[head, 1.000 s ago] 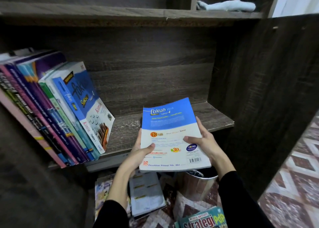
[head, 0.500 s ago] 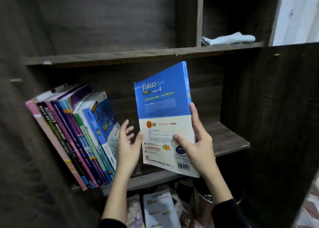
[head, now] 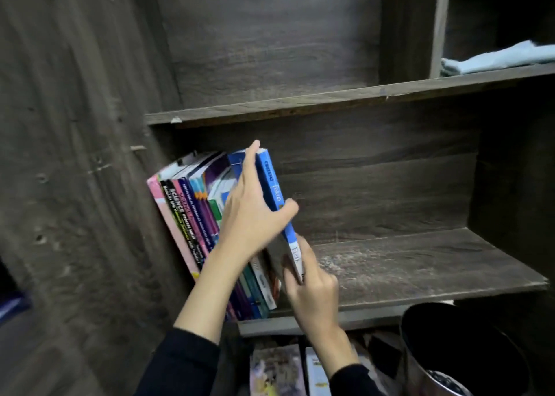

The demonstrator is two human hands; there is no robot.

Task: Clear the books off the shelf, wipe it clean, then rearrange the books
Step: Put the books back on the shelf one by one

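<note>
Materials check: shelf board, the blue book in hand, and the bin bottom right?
The shelf board: likely laminated particleboard, matte dark wood-grain print; the front edge looks coarse and pale.
The blue book: paper with a card cover, printed spine, faint sheen.
The bin: probably metal, since the outer wall shines grey; the inside is dark, so not certain.

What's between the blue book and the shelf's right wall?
Only bare shelf board runs from the blue book to the right wall, per the head view.
</note>
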